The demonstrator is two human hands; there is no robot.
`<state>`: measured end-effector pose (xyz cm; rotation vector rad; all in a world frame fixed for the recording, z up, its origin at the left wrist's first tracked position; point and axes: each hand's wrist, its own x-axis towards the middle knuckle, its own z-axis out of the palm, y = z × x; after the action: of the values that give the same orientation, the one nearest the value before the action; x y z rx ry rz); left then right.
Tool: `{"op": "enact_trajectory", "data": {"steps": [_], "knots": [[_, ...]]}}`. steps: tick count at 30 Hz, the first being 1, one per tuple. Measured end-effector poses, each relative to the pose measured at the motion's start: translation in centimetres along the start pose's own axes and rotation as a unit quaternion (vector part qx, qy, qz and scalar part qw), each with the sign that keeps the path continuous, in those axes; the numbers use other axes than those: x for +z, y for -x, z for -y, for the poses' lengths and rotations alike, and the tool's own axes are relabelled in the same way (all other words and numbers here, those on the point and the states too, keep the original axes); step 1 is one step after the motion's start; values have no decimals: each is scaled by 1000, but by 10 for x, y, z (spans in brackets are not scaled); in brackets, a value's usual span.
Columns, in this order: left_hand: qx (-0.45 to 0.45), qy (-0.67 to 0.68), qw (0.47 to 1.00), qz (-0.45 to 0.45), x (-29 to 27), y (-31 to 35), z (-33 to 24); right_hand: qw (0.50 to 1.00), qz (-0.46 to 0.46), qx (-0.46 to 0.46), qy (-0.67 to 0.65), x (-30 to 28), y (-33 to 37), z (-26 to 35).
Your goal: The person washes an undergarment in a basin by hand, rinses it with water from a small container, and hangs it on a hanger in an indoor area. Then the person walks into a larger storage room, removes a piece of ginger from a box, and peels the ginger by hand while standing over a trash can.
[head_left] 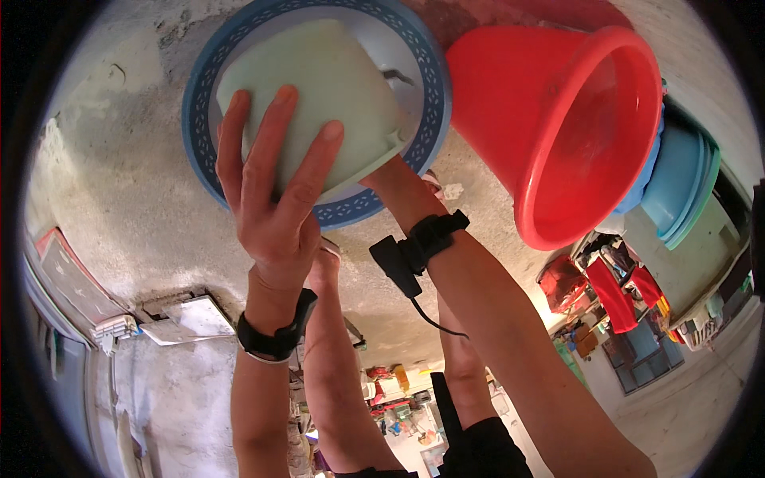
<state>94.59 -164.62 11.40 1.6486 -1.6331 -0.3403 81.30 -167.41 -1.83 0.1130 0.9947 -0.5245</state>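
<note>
A pale green, square-cornered plastic container (343, 92) is over the inside of a round blue plastic basin (436, 103) with a pierced patterned rim, tilted, with a broad smooth face upward; whether it touches the basin's bottom cannot be told. The left hand (271, 219) lies on the container's near left part, fingers spread well apart and slightly bent, their tips against that face; the thumb is not clearly visible. The right hand (384, 171) goes under the container's near right edge, mostly hidden, so how far its fingers are bent and what they hold cannot be told. A black wristband (275, 336) circles the left wrist; another black strap (434, 239) on the right forearm carries a small black box (396, 260) with a cord. Just right of the basin, a large red plastic bucket (498, 99) lies tipped, its mouth toward the right. Farther right are nested light blue plastic basins (677, 187). Grey concrete floor (119, 215) spreads left, with a pale flat panel (195, 319) on the near left. The person's bare legs (339, 374) show between the forearms.
</note>
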Motion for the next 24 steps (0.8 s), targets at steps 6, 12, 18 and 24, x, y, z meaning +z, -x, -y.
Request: {"op": "enact_trajectory", "data": {"steps": [6,12,18,24], "knots": [[97,-19,993,62,-19,-17,-1,1000,10,13,-18,-7,6,3],[184,-28,980,71,-37,-15,-4,999,7,37,-23,-15,17,7],[-181,155,968,-76,-42,-7,13,984,-98,68,133,-19,28,0],[-215,-479,848,69,-126,24,101,935,-172,-38,308,-17,27,-2]]}}
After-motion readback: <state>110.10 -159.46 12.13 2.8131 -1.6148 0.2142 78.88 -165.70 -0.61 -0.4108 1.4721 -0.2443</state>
